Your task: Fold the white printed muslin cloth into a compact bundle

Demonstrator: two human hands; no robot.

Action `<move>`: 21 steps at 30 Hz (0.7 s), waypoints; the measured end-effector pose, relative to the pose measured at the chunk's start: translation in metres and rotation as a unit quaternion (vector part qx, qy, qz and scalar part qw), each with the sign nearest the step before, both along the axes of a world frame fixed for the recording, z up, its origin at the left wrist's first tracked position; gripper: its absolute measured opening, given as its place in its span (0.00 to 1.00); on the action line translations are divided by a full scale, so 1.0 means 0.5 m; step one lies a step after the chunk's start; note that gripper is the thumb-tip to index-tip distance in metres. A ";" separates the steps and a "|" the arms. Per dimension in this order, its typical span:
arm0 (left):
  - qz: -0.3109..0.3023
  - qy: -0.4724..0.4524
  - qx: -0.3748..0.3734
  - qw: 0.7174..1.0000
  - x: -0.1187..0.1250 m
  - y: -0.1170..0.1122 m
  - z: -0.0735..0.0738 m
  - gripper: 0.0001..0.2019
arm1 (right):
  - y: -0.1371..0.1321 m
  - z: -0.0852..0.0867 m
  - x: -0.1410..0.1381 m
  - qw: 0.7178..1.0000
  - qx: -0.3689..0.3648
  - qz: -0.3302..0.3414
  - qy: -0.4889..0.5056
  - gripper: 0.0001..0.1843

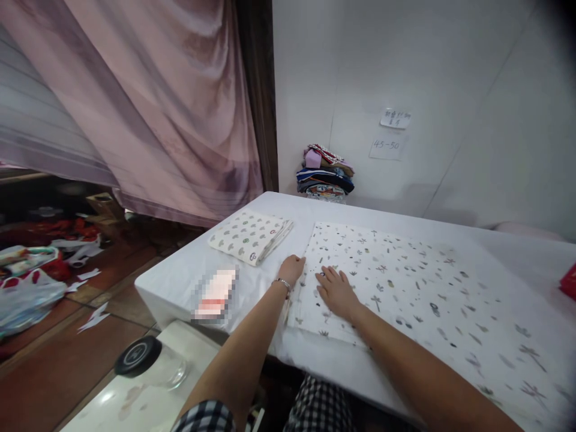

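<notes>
The sheet lies spread on the bench, right of the folded cloth. Left hand: fingers clamped on the sheet's left edge. Right hand: palm down on the sheet, fingers apart. Risk, judged: left-hand pull against uneven right-hand pressure could crease or skew the sheet.

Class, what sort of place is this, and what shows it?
Probably a textile workroom: patterned cloth lies flat on a white-covered table, a folded cloth lies nearby, and a fabric pile stands by the wall.
</notes>
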State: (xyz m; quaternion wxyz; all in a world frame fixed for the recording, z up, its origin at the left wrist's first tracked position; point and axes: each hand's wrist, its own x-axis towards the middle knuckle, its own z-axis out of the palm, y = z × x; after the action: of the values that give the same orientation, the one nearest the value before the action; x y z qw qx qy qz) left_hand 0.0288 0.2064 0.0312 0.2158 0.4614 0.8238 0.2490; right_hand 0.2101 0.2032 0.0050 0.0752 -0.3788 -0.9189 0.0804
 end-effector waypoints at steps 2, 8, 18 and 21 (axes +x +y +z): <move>0.002 -0.005 0.000 1.000 -0.005 0.008 -0.001 0.16 | -0.002 0.001 -0.001 1.000 0.001 0.002 -0.007 0.26; -0.003 -0.025 -0.012 1.000 -0.005 0.018 0.001 0.15 | 0.000 0.005 -0.001 1.000 0.010 -0.002 -0.009 0.26; -0.031 0.002 -0.018 0.999 -0.004 0.022 0.003 0.15 | 0.006 0.002 -0.002 1.000 0.007 0.003 -0.013 0.26; -0.036 0.010 -0.020 0.999 -0.005 0.024 0.001 0.19 | 0.005 0.002 -0.002 1.000 0.015 0.003 -0.011 0.25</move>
State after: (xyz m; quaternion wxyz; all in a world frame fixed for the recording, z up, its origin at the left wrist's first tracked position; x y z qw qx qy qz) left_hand 0.0261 0.2184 0.0317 0.2252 0.4886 0.8139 0.2194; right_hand 0.2093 0.2058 0.0061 0.0700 -0.3761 -0.9218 0.0628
